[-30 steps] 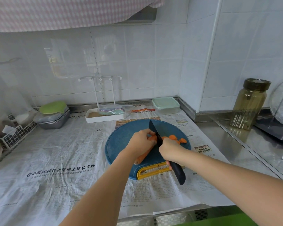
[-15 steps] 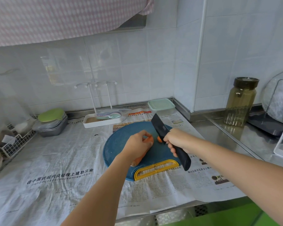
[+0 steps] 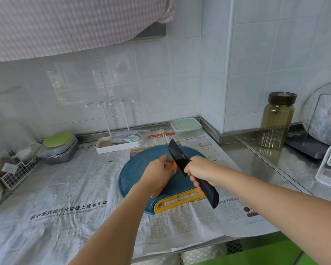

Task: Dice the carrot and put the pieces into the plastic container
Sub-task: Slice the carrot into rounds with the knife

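At frame centre, the left hand (image 3: 157,174) pins the carrot (image 3: 161,185) on the blue board (image 3: 136,173). The right hand (image 3: 201,170) grips the black knife (image 3: 180,159), blade beside the carrot's far end. The lidded container (image 3: 185,127) sits behind, against the wall.

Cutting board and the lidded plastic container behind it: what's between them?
In the head view, only newspaper lies between the cutting board and the plastic container; the knife tip overlaps that gap in the picture.

Carrot (image 3: 157,190) largely covered by left hand (image 3: 157,174); only its ends show. White rack (image 3: 326,163) cut off at right edge.
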Tool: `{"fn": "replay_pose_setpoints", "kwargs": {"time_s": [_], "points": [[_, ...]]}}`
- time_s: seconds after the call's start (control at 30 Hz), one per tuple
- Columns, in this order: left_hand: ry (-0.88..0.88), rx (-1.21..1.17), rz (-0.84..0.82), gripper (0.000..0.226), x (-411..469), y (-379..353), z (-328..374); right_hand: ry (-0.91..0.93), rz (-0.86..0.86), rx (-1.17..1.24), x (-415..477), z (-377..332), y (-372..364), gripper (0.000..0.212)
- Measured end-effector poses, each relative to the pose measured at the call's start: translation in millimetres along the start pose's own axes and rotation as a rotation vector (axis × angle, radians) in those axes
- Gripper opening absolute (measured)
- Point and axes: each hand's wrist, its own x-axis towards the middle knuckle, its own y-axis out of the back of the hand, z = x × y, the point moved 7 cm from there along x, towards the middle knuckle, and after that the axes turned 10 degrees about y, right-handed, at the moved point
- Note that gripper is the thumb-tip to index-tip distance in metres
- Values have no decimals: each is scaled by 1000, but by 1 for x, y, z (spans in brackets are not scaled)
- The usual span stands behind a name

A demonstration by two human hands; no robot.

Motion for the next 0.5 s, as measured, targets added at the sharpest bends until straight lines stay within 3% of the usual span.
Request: {"fn": "replay_pose_setpoints", "kwargs": {"time_s": [0.5], "points": [[-6,10,6,32,1,1,0,-2,-11,-94,-2,-3,1,16]]}}
